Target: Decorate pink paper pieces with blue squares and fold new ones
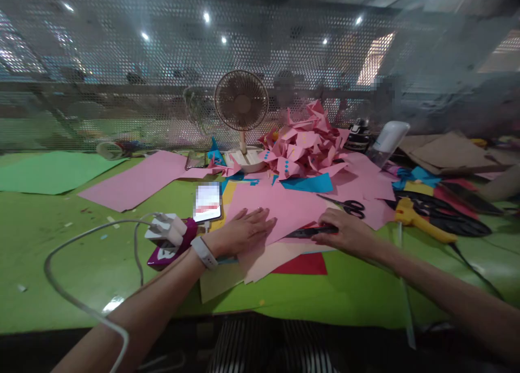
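My left hand [244, 231] lies flat, fingers stretched out, on a pink paper sheet [280, 208] that tops a stack of coloured sheets. A white band is on that wrist. My right hand [345, 232] is closed on a dark, thin tool [306, 232] that rests along the pink sheet's near edge; I cannot make out whether it is a knife or a pen. Beneath the pink sheet lie a beige sheet [264, 262] and a red one [304, 264].
Black scissors [349, 205] lie just beyond my right hand. A pile of folded pink paper shapes [309, 143] and a small fan [241, 105] stand behind. A phone [207, 202], a white charger with cable [166, 229], a yellow glue gun [418, 218] and a green table [81, 254] surround them.
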